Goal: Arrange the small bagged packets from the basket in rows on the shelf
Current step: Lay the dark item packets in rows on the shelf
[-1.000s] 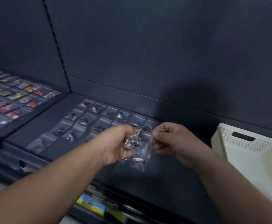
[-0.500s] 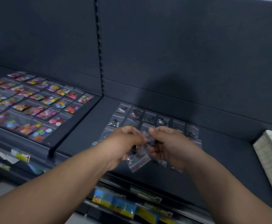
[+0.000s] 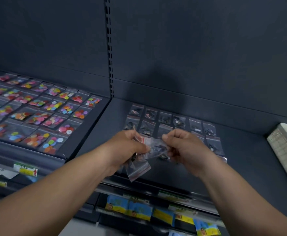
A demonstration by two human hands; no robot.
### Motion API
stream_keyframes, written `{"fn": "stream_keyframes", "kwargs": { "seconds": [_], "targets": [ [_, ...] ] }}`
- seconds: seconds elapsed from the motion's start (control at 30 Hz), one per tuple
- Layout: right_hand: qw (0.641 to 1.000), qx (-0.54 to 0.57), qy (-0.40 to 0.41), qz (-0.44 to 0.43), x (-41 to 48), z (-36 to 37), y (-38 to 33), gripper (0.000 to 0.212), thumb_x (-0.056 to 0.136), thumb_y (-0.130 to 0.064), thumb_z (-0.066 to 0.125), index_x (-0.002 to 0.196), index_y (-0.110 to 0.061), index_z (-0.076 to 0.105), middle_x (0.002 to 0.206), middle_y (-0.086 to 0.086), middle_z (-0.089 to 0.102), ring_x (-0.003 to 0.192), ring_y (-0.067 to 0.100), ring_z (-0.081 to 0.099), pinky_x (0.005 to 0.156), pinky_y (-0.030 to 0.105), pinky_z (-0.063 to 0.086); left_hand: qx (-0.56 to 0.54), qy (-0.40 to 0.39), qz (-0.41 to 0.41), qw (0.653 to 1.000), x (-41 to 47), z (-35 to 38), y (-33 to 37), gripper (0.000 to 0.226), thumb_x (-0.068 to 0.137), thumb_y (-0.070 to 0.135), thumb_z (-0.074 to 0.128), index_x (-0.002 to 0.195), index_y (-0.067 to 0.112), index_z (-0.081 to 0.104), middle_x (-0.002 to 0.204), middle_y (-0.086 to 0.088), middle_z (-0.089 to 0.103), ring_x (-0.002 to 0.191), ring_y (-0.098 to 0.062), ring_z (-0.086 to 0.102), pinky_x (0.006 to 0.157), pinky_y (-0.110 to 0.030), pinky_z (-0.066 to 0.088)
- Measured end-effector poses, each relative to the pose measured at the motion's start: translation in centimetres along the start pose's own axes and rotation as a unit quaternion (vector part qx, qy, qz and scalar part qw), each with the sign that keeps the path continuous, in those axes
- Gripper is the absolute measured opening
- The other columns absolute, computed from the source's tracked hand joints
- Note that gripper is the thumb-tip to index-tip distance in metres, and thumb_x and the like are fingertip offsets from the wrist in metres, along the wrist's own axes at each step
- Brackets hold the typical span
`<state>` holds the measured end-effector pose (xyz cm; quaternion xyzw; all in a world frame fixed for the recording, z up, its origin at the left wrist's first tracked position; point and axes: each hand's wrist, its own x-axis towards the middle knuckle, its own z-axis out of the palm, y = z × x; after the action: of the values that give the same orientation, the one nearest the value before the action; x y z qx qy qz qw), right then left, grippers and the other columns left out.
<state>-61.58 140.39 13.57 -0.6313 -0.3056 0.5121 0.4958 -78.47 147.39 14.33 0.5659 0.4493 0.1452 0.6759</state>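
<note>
Left hand (image 3: 127,148) gripping the bunch (image 3: 137,169), right hand (image 3: 184,147) pinching 1 packet (image 3: 156,145), I'd peel it free slowly, square to the rows (image 3: 165,119).

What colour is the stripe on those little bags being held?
Red stripe on clear bags, best seen in the head view.

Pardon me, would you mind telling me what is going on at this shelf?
A person is filling a dark shelf. The left hand grips a bunch of small clear packets, and the right hand pinches one of them from the other side. Behind the hands, rows of laid packets already lie on the shelf. A white basket sits at the right edge.
</note>
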Motion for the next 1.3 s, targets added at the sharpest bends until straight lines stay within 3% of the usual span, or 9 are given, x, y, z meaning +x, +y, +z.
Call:
{"fn": "stream_keyframes", "kwargs": {
  "seconds": [0.1,0.17,0.27,0.43,0.57,0.77,0.97,1.17,1.3],
  "targets": [
    [0.996,0.006,-0.083,0.027,-0.1,0.4,-0.2,0.003,0.089,-0.019,0.060,0.092,-0.017,0.061,0.077,0.001,0.066,0.069,0.012,0.062,0.060,0.024,0.050,0.018,-0.008,0.009,1.000,-0.1,-0.3,0.0,0.019,0.079,0.005,0.070,0.081,0.016,0.054,0.070,-0.006,0.060,0.057,-0.018,0.051,0.058,-0.030,0.035],
    [0.990,-0.020,-0.130,0.053,-0.3,0.7,-0.2,0.017,0.088,-0.010,0.061,0.103,-0.017,0.061,0.083,0.003,0.066,0.074,0.014,0.062,0.062,0.024,0.050,0.015,-0.010,0.009,1.000,-0.1,-0.5,0.0,0.019,0.079,0.005,0.069,0.079,0.017,0.054,0.067,-0.005,0.060,0.059,-0.018,0.051,0.059,-0.030,0.035],
    [0.986,-0.041,-0.148,0.061,-0.5,0.7,0.0,0.016,0.086,0.001,0.059,0.093,-0.014,0.060,0.077,0.004,0.063,0.068,0.015,0.061,0.055,0.020,0.047,-0.002,0.004,0.004,1.000,-0.1,-0.9,0.2,0.016,0.079,0.004,0.069,0.083,0.015,0.059,0.067,-0.005,0.061,0.057,-0.017,0.052,0.058,-0.028,0.036],
    [0.982,-0.017,-0.173,0.073,-0.8,0.7,-0.3,0.008,0.086,-0.010,0.061,0.080,-0.014,0.059,0.068,0.001,0.060,0.064,0.015,0.058,0.062,0.022,0.048,-0.039,-0.007,-0.005,0.999,-0.3,-0.9,0.6,0.015,0.080,0.001,0.067,0.087,0.012,0.060,0.069,-0.006,0.060,0.051,-0.012,0.055,0.048,-0.019,0.042],
    [0.991,-0.029,-0.123,0.044,-0.8,1.1,-0.1,0.019,0.088,-0.002,0.057,0.074,-0.015,0.057,0.065,0.002,0.063,0.059,0.012,0.059,0.066,0.026,0.047,-0.085,-0.007,-0.009,0.996,-0.2,-0.7,0.6,0.014,0.080,0.010,0.071,0.089,0.013,0.060,0.070,-0.004,0.065,0.057,-0.013,0.059,0.051,-0.020,0.046],
    [0.995,0.059,-0.057,0.064,-0.9,1.3,0.3,0.022,0.092,-0.008,0.053,0.072,-0.018,0.055,0.065,0.000,0.064,0.059,0.014,0.060,0.059,0.025,0.046,-0.105,-0.020,-0.016,0.994,-0.4,-0.9,0.1,0.047,0.058,0.032,0.080,0.098,0.014,0.063,0.077,-0.003,0.070,0.073,-0.019,0.058,0.066,-0.029,0.043],
    [0.992,0.081,-0.071,0.066,-1.1,2.3,0.6,0.019,0.092,-0.008,0.053,0.075,-0.016,0.054,0.068,0.003,0.063,0.065,0.017,0.060,0.062,0.027,0.045,-0.057,0.014,0.016,0.998,-0.2,-0.5,-0.4,0.027,0.071,0.004,0.076,0.095,0.010,0.065,0.082,-0.009,0.069,0.073,-0.021,0.060,0.069,-0.036,0.045],
    [0.989,0.111,-0.080,0.056,-1.2,2.7,0.9,0.012,0.088,-0.007,0.058,0.098,-0.013,0.062,0.076,0.004,0.068,0.063,0.013,0.061,0.059,0.025,0.048,-0.037,0.010,0.006,0.999,-0.5,-1.1,-0.6,0.020,0.074,-0.001,0.071,0.080,0.014,0.061,0.068,-0.006,0.064,0.054,-0.017,0.055,0.047,-0.022,0.041],
    [0.992,0.102,-0.065,0.032,-1.2,3.3,1.2,0.016,0.085,-0.001,0.060,0.098,-0.011,0.063,0.082,0.007,0.069,0.065,0.014,0.062,0.056,0.024,0.050,-0.013,0.004,-0.012,1.000,-0.7,-1.3,-0.6,0.021,0.073,0.001,0.074,0.085,0.013,0.062,0.068,-0.005,0.062,0.054,-0.015,0.053,0.050,-0.024,0.039]
  ]
}}
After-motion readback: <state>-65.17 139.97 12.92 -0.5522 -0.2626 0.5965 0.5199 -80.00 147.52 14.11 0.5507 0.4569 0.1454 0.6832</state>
